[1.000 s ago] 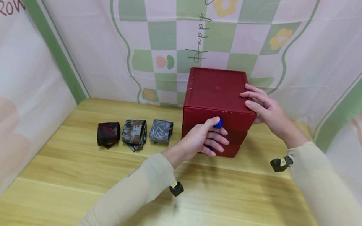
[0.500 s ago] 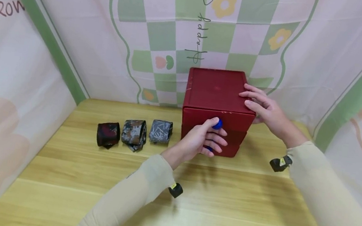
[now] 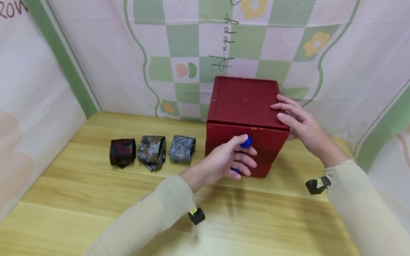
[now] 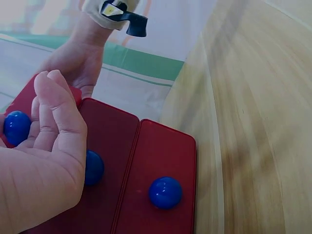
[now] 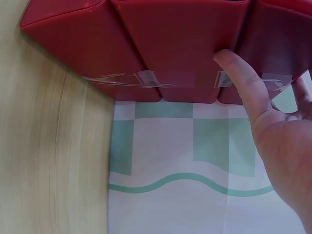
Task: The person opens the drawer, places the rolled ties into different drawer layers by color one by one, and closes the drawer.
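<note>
A dark red three-drawer cabinet (image 3: 246,101) with round blue knobs stands on the wooden table against the back curtain. My left hand (image 3: 222,156) pinches the top drawer's blue knob (image 3: 246,141) between thumb and fingers, the other fingers spread below it. A thin gap shows along the top edge of that drawer. In the left wrist view the middle knob (image 4: 94,168) is partly hidden behind the hand, and the bottom knob (image 4: 165,193) is in plain sight. My right hand (image 3: 303,126) rests on the cabinet's right upper edge, its thumb (image 5: 243,78) against the side wall.
Three rolled neckties sit in a row left of the cabinet: a dark red-black one (image 3: 122,152), a brown-grey patterned one (image 3: 151,149) and a grey one with pale lines (image 3: 182,149). Printed curtains (image 3: 190,8) surround the table (image 3: 252,239). Clear tape (image 5: 146,78) crosses the cabinet's side.
My left hand has come slightly toward me with the top knob, and the gap above the top drawer has widened a little. The right hand and the neckties stay in place.
</note>
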